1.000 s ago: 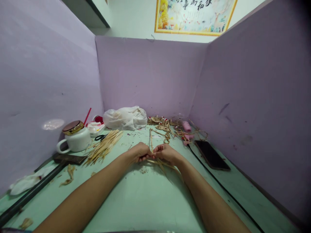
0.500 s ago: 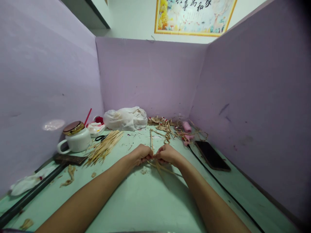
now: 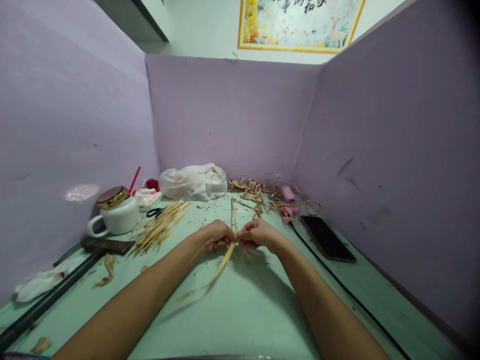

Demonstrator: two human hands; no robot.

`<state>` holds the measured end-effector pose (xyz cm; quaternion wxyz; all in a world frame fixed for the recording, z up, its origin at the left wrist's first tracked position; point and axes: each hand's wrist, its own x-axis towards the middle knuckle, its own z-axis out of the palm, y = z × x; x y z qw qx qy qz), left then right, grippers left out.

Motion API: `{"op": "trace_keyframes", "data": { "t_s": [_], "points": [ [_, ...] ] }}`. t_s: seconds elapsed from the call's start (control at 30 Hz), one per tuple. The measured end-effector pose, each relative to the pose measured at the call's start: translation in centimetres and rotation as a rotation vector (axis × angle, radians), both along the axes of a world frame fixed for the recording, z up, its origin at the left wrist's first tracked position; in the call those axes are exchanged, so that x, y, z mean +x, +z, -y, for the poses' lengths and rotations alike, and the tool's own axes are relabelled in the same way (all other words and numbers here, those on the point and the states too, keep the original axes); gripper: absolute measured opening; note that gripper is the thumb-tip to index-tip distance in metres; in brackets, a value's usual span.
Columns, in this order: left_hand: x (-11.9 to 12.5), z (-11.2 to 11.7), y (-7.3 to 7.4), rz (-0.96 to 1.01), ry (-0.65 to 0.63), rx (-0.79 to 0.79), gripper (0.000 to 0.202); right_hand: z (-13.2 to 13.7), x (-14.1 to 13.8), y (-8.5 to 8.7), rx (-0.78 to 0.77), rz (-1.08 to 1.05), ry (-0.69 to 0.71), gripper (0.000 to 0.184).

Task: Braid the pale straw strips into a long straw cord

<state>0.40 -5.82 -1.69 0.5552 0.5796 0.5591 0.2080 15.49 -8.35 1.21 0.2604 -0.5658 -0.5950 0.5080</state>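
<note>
My left hand [image 3: 215, 235] and my right hand [image 3: 255, 233] meet at the middle of the pale green table [image 3: 240, 310], both closed in a pinch on a braid of straw strips [image 3: 234, 215]. The woven part runs away from my fingers toward the back. Loose straw ends [image 3: 221, 265] hang from the pinch and sweep down to the left, blurred by motion. My forearms reach in from the lower edge.
A bundle of straw strips [image 3: 161, 227], black scissors [image 3: 154, 212] and a white lidded mug [image 3: 115, 212] lie at left. A white plastic bag [image 3: 194, 182] and woven straw pieces [image 3: 255, 192] sit at the back. A phone [image 3: 326, 238] and black cable [image 3: 348, 295] lie at right. Purple partitions [image 3: 393, 150] enclose the table.
The loose straw ends, which trailed to the right under my right wrist, have swung down to the left. Both hands have lifted slightly and stay pinched together.
</note>
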Motion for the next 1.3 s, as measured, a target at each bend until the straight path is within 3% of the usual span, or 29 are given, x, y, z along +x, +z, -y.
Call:
{"op": "trace_keyframes", "data": {
  "t_s": [0.1,0.3,0.5,0.8,1.1,1.3],
  "points": [
    [0.0,0.1,0.0,0.053,-0.039,-0.003,0.022,-0.3,0.1,0.1,-0.019,-0.044,-0.198,0.006],
    [-0.1,-0.1,-0.4,0.062,-0.063,0.034,0.013,-0.1,-0.8,-1.1,-0.215,-0.232,0.007,0.009],
    [0.0,0.4,0.2,0.023,-0.057,0.068,0.008,-0.3,-1.1,-1.7,-0.136,-0.102,-0.056,0.014],
    [0.5,1.7,2.6,-0.398,-0.071,0.187,0.013,-0.4,-1.4,-2.1,-0.104,-0.09,-0.128,0.015],
    [2.4,4.1,3.0,-0.722,-0.046,0.49,0.019,-0.7,-1.4,-2.1,-0.181,-0.118,-0.142,0.01],
    [3.3,5.3,2.1,-0.851,-0.062,0.652,0.027,-0.4,-1.4,-2.2,-0.187,-0.109,-0.113,0.015]
  ]
}}
